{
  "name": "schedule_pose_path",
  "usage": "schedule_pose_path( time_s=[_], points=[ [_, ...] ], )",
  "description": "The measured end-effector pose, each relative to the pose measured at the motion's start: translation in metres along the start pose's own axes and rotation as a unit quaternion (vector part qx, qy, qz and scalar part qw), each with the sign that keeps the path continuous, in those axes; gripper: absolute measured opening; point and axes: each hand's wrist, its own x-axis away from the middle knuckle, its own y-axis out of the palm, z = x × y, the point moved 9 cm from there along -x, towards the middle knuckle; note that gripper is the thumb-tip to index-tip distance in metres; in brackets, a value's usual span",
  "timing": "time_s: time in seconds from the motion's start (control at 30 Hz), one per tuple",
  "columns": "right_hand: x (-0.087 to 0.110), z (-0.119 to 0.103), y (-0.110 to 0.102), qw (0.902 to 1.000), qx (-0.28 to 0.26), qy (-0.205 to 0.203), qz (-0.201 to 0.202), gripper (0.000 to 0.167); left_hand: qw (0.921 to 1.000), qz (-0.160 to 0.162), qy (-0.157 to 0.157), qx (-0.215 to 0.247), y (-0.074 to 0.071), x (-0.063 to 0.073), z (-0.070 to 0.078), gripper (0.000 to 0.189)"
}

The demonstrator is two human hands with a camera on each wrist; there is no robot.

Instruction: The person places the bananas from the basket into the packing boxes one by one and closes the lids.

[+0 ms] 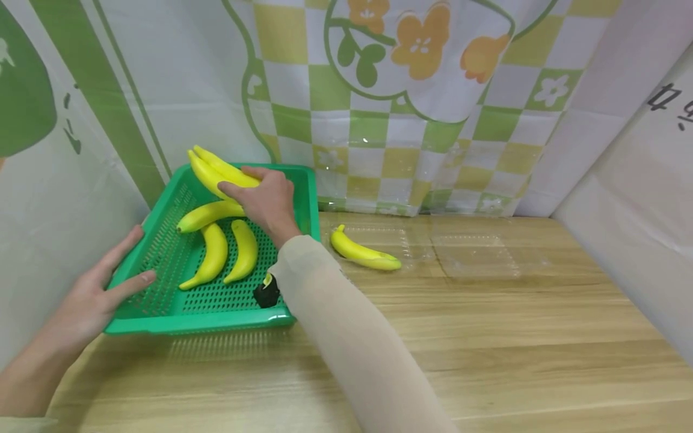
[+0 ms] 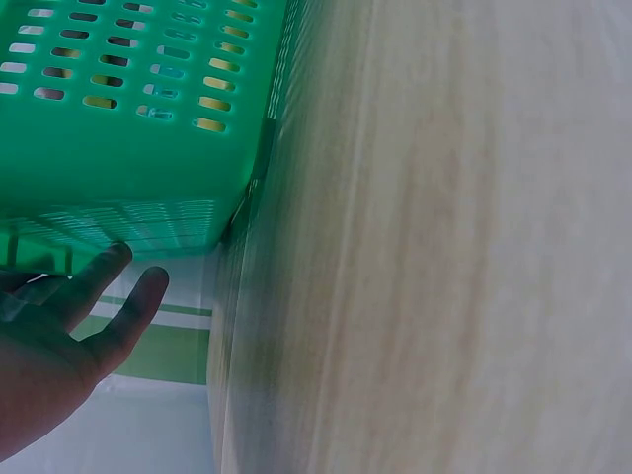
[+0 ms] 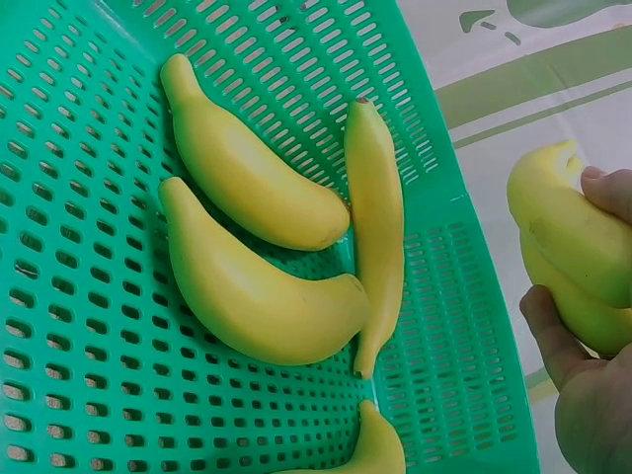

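My right hand [image 1: 269,201] grips two yellow bananas [image 1: 216,170] side by side over the far part of a green perforated basket [image 1: 216,323]. In the right wrist view the paired bananas [image 3: 573,237] show beyond the basket rim, between thumb and fingers. Several bananas lie in the basket, among them a banana [image 1: 213,255] and a shorter-looking banana [image 1: 243,252]. A small black thing with a yellow-green tip [image 1: 267,293] sits at the near right corner, partly behind the sleeve. My left hand [image 1: 89,297] holds the basket's left rim, thumb inside, fingers along the outer wall.
Right of the basket, a banana [image 1: 365,251] lies in a clear plastic box [image 1: 400,237]. Another clear plastic box [image 1: 476,255] stands farther right. Both are on a wooden table [image 1: 514,349], with a checked cloth [image 1: 379,132] hanging behind and pale walls on both sides.
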Motion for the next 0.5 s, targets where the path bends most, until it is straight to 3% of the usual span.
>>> schedule_pose_path(
  time_s=[0.5],
  points=[
    [-0.0018, -0.0023, -0.0039, 0.9994, -0.029, -0.005, 0.016, 0.054, 1.0, 0.002, 0.009, 0.001, -0.0009, 0.0005, 0.0003, 0.075]
  ],
)
